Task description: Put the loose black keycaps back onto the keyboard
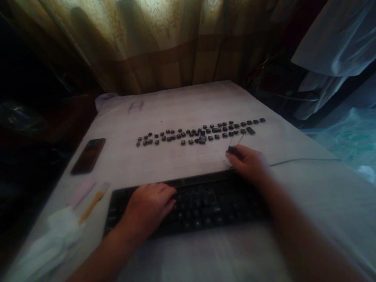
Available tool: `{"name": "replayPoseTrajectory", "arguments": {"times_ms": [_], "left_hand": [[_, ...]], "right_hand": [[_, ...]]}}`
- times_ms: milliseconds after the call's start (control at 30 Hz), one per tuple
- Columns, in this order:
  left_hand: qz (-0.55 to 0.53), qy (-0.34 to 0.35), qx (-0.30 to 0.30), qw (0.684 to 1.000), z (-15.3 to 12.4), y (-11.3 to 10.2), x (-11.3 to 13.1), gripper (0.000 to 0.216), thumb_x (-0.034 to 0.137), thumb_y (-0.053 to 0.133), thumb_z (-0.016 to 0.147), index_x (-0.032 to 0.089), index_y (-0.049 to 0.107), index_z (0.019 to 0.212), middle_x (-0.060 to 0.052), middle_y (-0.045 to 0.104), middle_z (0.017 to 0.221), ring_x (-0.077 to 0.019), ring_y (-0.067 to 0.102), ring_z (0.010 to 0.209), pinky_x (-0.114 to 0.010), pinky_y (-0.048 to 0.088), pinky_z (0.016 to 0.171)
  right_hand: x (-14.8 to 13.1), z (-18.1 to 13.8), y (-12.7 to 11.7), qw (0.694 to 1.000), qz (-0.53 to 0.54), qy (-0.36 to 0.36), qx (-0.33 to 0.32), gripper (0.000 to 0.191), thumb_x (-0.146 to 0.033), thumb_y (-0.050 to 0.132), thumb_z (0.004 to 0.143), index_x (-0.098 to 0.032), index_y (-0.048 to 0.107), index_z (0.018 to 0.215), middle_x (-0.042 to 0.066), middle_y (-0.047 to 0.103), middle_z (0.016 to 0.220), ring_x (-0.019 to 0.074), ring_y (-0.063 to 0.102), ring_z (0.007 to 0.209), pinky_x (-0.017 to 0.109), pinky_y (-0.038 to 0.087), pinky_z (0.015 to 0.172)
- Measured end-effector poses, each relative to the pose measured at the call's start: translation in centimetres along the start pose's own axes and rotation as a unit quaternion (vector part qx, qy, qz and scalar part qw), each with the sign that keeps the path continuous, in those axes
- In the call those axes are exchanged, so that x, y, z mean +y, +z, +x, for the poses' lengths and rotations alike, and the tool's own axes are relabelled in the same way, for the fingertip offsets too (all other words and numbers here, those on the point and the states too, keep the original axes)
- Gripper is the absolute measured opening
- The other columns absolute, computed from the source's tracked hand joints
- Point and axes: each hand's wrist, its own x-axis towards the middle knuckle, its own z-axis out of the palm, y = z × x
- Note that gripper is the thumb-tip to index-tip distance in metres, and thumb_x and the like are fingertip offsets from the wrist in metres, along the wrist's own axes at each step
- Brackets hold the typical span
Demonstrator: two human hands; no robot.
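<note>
A black keyboard [197, 205] lies across the near part of the table, with bare patches among its keys. My left hand [151, 207] rests on the keyboard's left half, fingers bent loosely and thumb a little apart. Above the keyboard's right back edge, my right hand [246, 158] is closed on a keycap puller [234, 149], whose two thin wire prongs point away from me. Many loose black keycaps [208, 131] lie in rough rows beyond the keyboard. Blur hides the finer detail of the keys.
A phone [88, 156] lies at the left. Nearer are a pink block [81, 192], a brush with a yellow handle [91, 207] and a white cloth [48, 244]. The keyboard's cable [302, 159] runs right over the pale-covered table [169, 108]. Curtains [165, 32] hang behind.
</note>
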Motion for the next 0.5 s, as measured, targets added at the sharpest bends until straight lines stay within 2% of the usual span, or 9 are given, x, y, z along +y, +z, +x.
{"name": "replayPoseTrajectory", "arguments": {"times_ms": [167, 333, 433, 500], "left_hand": [[-0.006, -0.012, -0.040, 0.999, 0.05, -0.67, -0.46, 0.016, 0.021, 0.054, 0.090, 0.022, 0.069, 0.094, -0.002, 0.074, 0.092, -0.0210, 0.069, 0.082, -0.035, 0.052, 0.073], [-0.052, -0.020, -0.063, 0.996, 0.20, -0.64, -0.69, 0.021, 0.022, 0.057, 0.089, 0.024, 0.069, 0.106, -0.002, 0.074, 0.102, -0.0195, 0.069, 0.090, -0.033, 0.053, 0.078], [-0.064, -0.026, -0.075, 0.995, 0.12, -0.49, -0.61, 0.025, 0.021, 0.058, 0.088, 0.024, 0.068, 0.111, -0.003, 0.074, 0.104, -0.0202, 0.069, 0.092, -0.035, 0.054, 0.079], [-0.073, -0.035, -0.072, 0.994, -0.09, -0.52, -0.73, 0.026, 0.020, 0.057, 0.088, 0.023, 0.068, 0.112, -0.003, 0.074, 0.104, -0.0204, 0.069, 0.093, -0.036, 0.054, 0.080]], "right_hand": [[-0.26, -0.07, -0.09, 1.000, -0.007, 0.006, -0.016, 0.021, -0.034, 0.057, 0.082, -0.020, 0.072, 0.090, 0.006, 0.074, 0.079, 0.0205, 0.066, 0.067, 0.032, 0.049, 0.065], [0.00, 0.18, -0.03, 0.997, -0.060, 0.053, -0.006, 0.021, -0.031, 0.058, 0.083, -0.021, 0.073, 0.095, 0.006, 0.074, 0.077, 0.0231, 0.067, 0.071, 0.031, 0.047, 0.063], [0.11, 0.25, -0.09, 0.985, -0.145, 0.091, -0.013, 0.024, -0.036, 0.055, 0.087, -0.021, 0.073, 0.086, 0.008, 0.072, 0.072, 0.0244, 0.066, 0.067, 0.031, 0.042, 0.058], [0.32, 0.19, -0.09, 0.976, -0.194, 0.091, -0.028, 0.031, -0.039, 0.051, 0.090, -0.021, 0.073, 0.077, 0.010, 0.071, 0.071, 0.0244, 0.065, 0.066, 0.031, 0.040, 0.056]]}}
